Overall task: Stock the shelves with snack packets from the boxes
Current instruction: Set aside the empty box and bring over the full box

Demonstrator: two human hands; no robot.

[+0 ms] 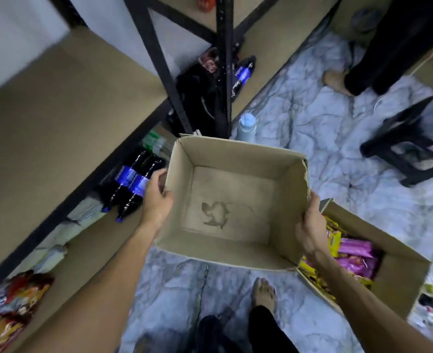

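The person stands by the shelves holding an empty box (pixel 233 200) up off the floor between both hands. The left grip (pixel 157 197) is wrapped on the box's left wall, fingers curled round the outside near the rim. The right grip (pixel 311 225) clasps the right wall in the same manner. Inside the box there is nothing but a dark stain on the bottom, so I'd say this one is finished with and only needs setting aside.

Just below and outward of the right grip, a second box (pixel 401 271) sits open on the floor. It is partly filled with purple packets (pixel 358 250) and yellow packets (pixel 333 240) lying in a loose heap. Those look to be the stock left to put out.

Out beyond the left grip runs the shelf (pixel 57 110), and its broad upper board shows only bare brown where I can see it. On the lower board, just past the left grip's fingers, lie dark cola bottles (pixel 131 184). Far down the same board, well back from that grip, there is a pile of red and yellow snack packets (pixel 9 309).

So my reckoning is that the job is partway: one box emptied, some packets shelved, a box of packets to go and plenty of shelf room for them.
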